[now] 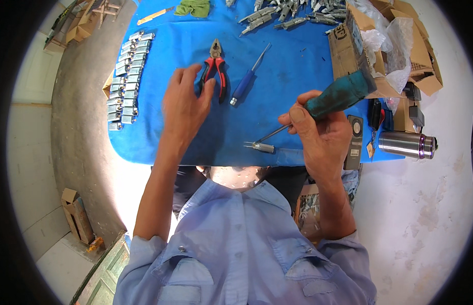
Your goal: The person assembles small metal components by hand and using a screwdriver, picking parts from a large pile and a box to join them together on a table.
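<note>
My right hand (325,134) is closed round a tool with a thick teal handle (338,94) and a thin metal shaft; its exact kind is unclear. The shaft slants down to the left, its tip at a small silver metal part (262,147) near the table's front edge. Whether they touch is hard to tell. My left hand (185,101) is open over the cloth, its thumb and fingers apart beside the red-and-black handles of combination pliers (216,63). The thumb overlaps one handle, but contact is unclear. To the right of the pliers lies a blue-handled screwdriver (244,86).
Silver metal parts (127,84) stand in two columns at the left of the blue cloth (282,71). More parts (292,12) are heaped at the back. An open cardboard box (345,48), a grey handheld device (354,142) and a steel flask (406,145) are at the right.
</note>
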`<state>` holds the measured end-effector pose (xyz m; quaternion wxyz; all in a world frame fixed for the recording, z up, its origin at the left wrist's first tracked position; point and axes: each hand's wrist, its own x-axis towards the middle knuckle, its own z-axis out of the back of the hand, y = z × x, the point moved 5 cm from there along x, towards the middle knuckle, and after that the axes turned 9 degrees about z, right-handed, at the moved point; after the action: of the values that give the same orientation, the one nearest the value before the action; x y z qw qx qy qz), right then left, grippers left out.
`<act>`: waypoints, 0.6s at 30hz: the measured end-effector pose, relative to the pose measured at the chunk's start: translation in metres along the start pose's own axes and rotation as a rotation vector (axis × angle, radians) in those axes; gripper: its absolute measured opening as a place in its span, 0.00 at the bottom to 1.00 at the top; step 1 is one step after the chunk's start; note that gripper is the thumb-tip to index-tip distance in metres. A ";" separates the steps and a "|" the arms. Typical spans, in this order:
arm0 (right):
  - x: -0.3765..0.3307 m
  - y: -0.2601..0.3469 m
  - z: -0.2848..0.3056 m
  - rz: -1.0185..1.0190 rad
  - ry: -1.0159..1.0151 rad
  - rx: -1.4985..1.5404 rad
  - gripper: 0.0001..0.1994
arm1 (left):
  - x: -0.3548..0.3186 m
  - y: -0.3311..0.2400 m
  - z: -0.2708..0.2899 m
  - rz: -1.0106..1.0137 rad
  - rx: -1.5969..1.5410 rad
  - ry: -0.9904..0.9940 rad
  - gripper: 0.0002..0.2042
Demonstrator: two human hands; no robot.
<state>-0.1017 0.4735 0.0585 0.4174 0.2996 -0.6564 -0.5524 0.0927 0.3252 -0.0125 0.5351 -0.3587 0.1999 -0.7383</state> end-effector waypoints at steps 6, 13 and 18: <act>0.000 -0.004 -0.003 -0.033 -0.002 0.008 0.14 | -0.079 -0.022 0.007 -0.006 -0.203 0.330 0.10; -0.004 -0.008 -0.005 -0.056 0.004 -0.015 0.15 | -0.098 -0.032 -0.001 -0.227 -0.181 0.351 0.12; -0.005 -0.010 -0.004 -0.065 0.030 -0.026 0.15 | -0.105 -0.037 -0.007 -0.307 -0.129 0.380 0.10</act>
<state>-0.0963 0.4737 0.0480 0.4128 0.3238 -0.6327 -0.5696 0.0815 0.4351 -0.0255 0.3456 -0.2731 0.2865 -0.8508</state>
